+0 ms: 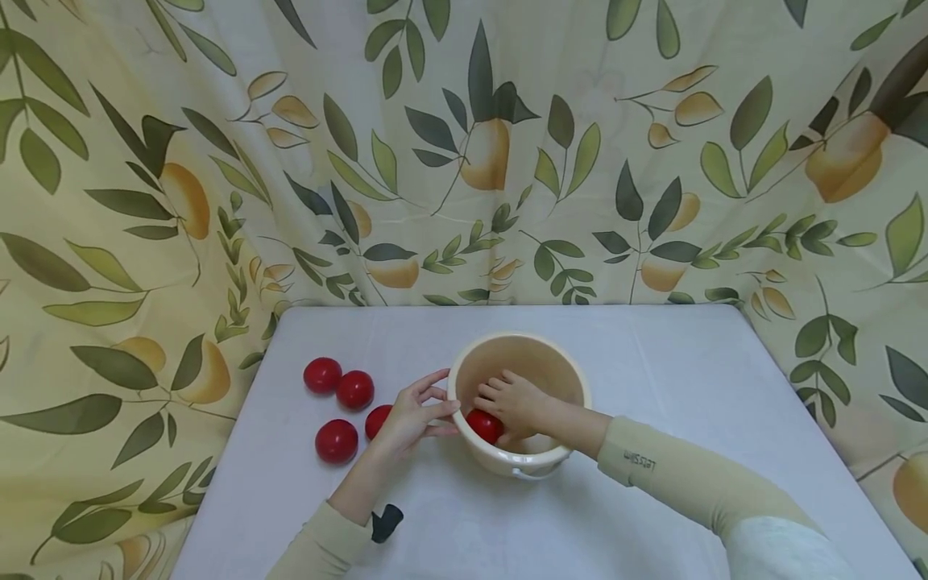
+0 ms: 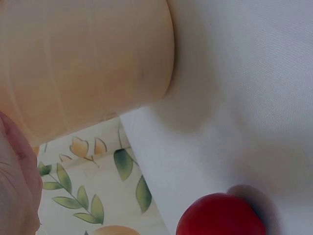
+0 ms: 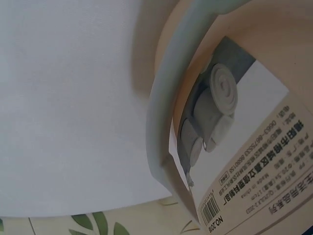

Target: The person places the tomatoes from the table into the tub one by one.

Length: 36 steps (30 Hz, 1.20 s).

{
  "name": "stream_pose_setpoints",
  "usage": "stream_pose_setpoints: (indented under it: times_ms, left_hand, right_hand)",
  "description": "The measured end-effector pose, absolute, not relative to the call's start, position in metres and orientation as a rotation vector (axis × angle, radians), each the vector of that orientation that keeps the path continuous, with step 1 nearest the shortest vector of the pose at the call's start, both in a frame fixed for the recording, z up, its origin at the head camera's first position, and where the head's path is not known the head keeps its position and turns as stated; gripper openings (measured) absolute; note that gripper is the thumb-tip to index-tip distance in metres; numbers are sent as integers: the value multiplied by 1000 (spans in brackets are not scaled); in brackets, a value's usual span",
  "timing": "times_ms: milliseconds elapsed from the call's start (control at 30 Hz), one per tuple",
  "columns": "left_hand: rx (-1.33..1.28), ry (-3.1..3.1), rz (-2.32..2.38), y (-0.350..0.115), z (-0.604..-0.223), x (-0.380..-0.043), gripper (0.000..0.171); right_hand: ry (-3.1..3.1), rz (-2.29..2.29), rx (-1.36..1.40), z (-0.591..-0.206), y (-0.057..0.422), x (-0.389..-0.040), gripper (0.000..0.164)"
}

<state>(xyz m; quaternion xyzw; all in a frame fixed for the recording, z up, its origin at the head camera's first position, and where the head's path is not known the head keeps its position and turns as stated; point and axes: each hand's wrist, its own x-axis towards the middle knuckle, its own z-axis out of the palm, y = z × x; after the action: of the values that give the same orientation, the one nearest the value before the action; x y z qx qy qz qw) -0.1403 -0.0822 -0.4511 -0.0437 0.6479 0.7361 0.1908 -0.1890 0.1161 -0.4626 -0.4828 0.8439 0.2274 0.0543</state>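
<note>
A cream plastic bucket (image 1: 540, 346) stands upright on the table, its pale handle (image 3: 164, 112) hanging down beside a printed label (image 3: 244, 132). My left hand (image 1: 416, 415) holds the bucket at its left side, thumb at the rim and fingers along the outer wall. Inside it, my right hand (image 1: 518, 403) reaches down with fingers spread, right beside a glossy, round red object (image 1: 483, 425); the underside of that hand is hidden. In the left wrist view, part of the left hand (image 2: 17, 181) shows against the bucket wall (image 2: 93, 63).
Several more round red objects (image 1: 337, 441) lie on the white-covered table (image 1: 652, 362), left of the bucket; one is partly behind the left hand. A leaf-patterned curtain (image 1: 565, 201) hangs behind the table. A small black device (image 1: 387, 522) sits by the left wrist.
</note>
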Motion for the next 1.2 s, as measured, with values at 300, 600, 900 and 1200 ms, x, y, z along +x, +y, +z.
stream_pose_setpoints:
  times_ms: [300, 600, 900, 1200]
  left_hand:
    - [-124, 1826, 2063, -81, -451, -141, 59]
    - [-109, 1789, 2078, -83, -449, -141, 60]
    - [-114, 1795, 2089, -82, -450, -139, 60]
    - [-110, 1790, 2098, -82, -450, -140, 60]
  right_hand:
    - [2582, 634, -1488, -463, 119, -190, 68]
    - [2768, -129, -1304, -440, 134, -194, 66]
    - [2834, -1277, -731, -407, 181, -185, 66]
    - [2521, -1530, -195, -403, 237, -165, 67]
